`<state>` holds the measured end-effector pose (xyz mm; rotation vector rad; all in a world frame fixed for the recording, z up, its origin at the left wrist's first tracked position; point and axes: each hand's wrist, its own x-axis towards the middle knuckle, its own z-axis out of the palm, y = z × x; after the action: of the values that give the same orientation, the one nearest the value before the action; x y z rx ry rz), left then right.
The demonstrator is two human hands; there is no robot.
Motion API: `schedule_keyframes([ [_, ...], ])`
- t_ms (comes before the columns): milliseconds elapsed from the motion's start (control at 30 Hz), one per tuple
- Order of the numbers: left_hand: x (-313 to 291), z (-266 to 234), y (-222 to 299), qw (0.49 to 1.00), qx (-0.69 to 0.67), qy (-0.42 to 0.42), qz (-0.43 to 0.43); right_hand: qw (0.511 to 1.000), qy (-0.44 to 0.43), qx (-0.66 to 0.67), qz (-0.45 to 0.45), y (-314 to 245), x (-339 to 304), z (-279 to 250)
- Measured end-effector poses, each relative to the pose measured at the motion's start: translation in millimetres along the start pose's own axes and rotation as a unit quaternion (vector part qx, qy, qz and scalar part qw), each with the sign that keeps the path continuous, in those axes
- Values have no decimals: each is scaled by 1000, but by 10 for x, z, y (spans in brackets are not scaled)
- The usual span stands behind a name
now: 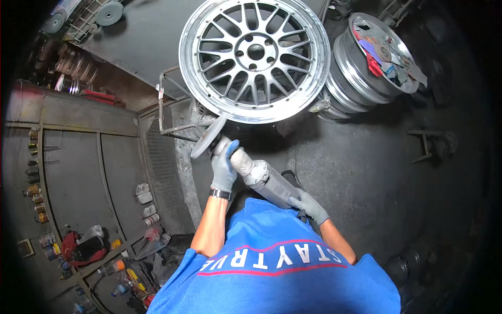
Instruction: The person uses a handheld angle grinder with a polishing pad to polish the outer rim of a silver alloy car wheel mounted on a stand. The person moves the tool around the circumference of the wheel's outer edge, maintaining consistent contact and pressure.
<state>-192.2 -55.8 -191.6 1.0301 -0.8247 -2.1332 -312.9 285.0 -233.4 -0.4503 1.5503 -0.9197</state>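
Note:
In gloved hands I hold a grey angle grinder-type power tool (277, 189), its neck wrapped in pale tape, slanting from my waist up to the left. My left hand (225, 168) is closed around the neck just behind the disc, a dark watch on its wrist. Around the rear of the body, my right hand (309, 205) is closed. The tool's round grey disc (207, 140) is tilted nearly edge-on, its upper edge at or very near the lower left rim of a silver multi-spoke alloy wheel (264, 54). Whether disc and rim touch, I cannot tell.
Right of the wheel, stacked rims (351, 73) carry coloured cloths or abrasive pieces (384, 52). A metal frame (163, 104) stands beside the wheel's left side. At far left, a rack (102, 172) holds cans; bags and bottles lie below. A small stand (424, 144) is at right.

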Motion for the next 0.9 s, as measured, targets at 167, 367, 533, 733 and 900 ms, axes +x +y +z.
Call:
schedule_keyframes([
  [167, 76, 950, -144, 999, 38, -13, -17, 993, 79, 66, -49, -396, -478, -186],
  [367, 357, 1611, -833, 995, -39, -52, -81, 985, 134, 98, -48, -507, -1044, -755],
  [533, 521, 1947, -1286, 989, -35, -28, -139, 970, 150, 192, 8, -820, -1340, -1029],
  [733, 653, 2190, -1408, 985, -71, -80, -138, 965, 196, 176, 5, -855, -1330, -1139],
  [900, 602, 2215, -1299, 974, -88, -106, -181, 965, 230, 126, 20, -670, -1256, -985],
])
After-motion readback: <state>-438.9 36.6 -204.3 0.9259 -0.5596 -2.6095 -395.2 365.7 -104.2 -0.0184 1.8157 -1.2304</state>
